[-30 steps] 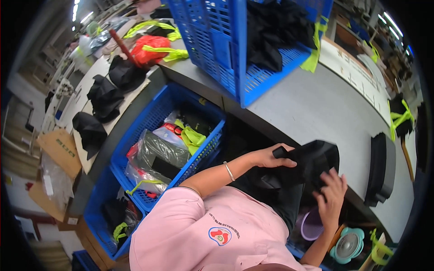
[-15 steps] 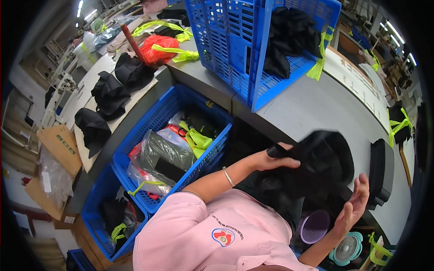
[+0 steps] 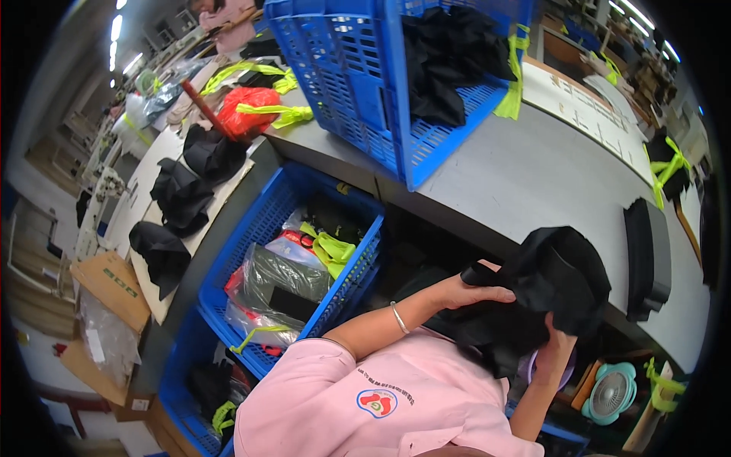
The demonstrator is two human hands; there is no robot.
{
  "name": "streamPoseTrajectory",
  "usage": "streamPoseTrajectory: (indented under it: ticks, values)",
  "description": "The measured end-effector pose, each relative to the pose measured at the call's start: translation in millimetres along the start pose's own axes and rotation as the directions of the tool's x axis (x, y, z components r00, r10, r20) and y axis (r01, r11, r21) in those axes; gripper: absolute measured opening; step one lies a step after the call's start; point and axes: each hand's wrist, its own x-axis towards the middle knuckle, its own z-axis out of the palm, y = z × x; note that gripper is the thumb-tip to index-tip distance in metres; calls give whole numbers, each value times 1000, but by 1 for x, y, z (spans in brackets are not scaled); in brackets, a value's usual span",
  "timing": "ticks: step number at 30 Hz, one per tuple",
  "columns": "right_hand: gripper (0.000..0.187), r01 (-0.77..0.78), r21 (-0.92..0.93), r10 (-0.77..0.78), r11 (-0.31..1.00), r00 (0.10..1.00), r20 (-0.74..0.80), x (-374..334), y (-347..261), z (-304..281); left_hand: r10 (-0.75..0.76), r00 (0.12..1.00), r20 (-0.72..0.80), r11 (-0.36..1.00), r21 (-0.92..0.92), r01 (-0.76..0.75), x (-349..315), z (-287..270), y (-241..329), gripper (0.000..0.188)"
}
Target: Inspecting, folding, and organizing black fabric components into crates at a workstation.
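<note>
A piece of black cloth (image 3: 563, 266), bunched and partly unfolded, hangs between my hands in front of the grey table's edge. My left hand (image 3: 474, 291), with a bangle on its wrist, is closed on the cloth's left side, thumb pointing right. My right hand (image 3: 560, 344) pinches the lower right edge, and its fingertips are partly covered by the cloth. More black cloth (image 3: 491, 335) drapes below, over my lap. A pile of flat black pieces (image 3: 647, 259) lies on the table to the right.
A blue crate (image 3: 335, 76) stands on its side on the grey table (image 3: 525, 175), black cloth inside. Another blue crate (image 3: 209, 286) with bagged goods sits lower left. Black bundles (image 3: 179, 198) lie on a board. A small teal fan (image 3: 609, 394) is lower right. A person (image 3: 228, 23) stands far off.
My right hand, spread and apart from the cloth before, has moved up and left and taken hold of its lower edge. The view has shifted slightly.
</note>
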Motion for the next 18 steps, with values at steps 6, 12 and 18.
streamPoseTrajectory:
  ticks: [6, 12, 18]
  values:
    - [27, -164, 645, 394, 746, 890, -231, -5, -24, -9, -367, 929, -35, 770, 548, 325, -7, 36, -13, 24]
    - [19, -174, 391, 179, 904, 984, 23, -41, -8, -15, -171, 935, -312, 945, 218, 245, -1, 29, -28, 26]
    - [13, 16, 291, 133, 956, 864, -485, -89, 44, -63, -329, 934, 140, 944, 19, 330, 9, 38, -40, 57]
